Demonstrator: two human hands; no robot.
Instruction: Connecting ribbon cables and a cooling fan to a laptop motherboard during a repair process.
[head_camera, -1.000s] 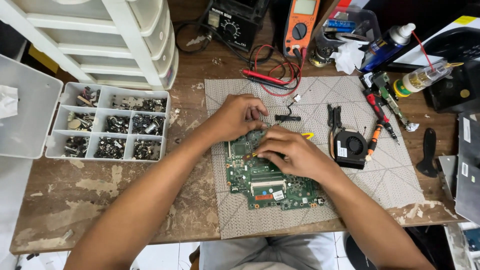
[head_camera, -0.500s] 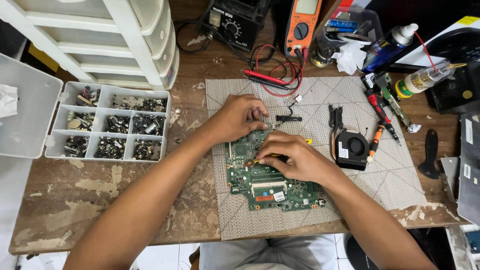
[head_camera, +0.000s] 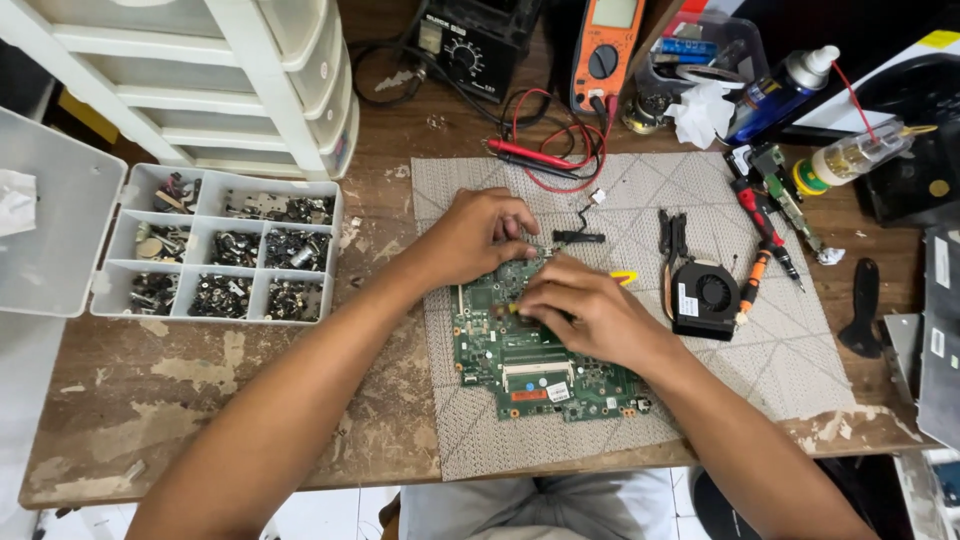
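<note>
From my head camera, looking down, the green circuit board (head_camera: 540, 365) lies on the grey patterned mat (head_camera: 800, 360) at the middle of the desk (head_camera: 200, 400), and both my hands are on its upper half. My left hand (head_camera: 480, 238) rests curled at the board's 11 o'clock edge, fingers together, steadying it; whether it pinches anything I cannot tell. My right hand (head_camera: 585, 310) is closed around a small yellow-handled tool (head_camera: 624, 277), its handle end poking out toward 2 o'clock and its tip down on the board near the centre. I judge the step in hand to be working a small fastener or part loose from the board, and the next move calls for a steady board and light, straight pressure at the tip. Counting: one board, one mat, one cooling fan with heat pipe (head_camera: 700, 290) at 3 o'clock, two red-and-orange screwdrivers (head_camera: 760, 240) beyond it, one orange multimeter (head_camera: 605, 50) at 12 o'clock, one compartment box of small parts (head_camera: 225, 245) at 9 o'clock, lid open.
</note>
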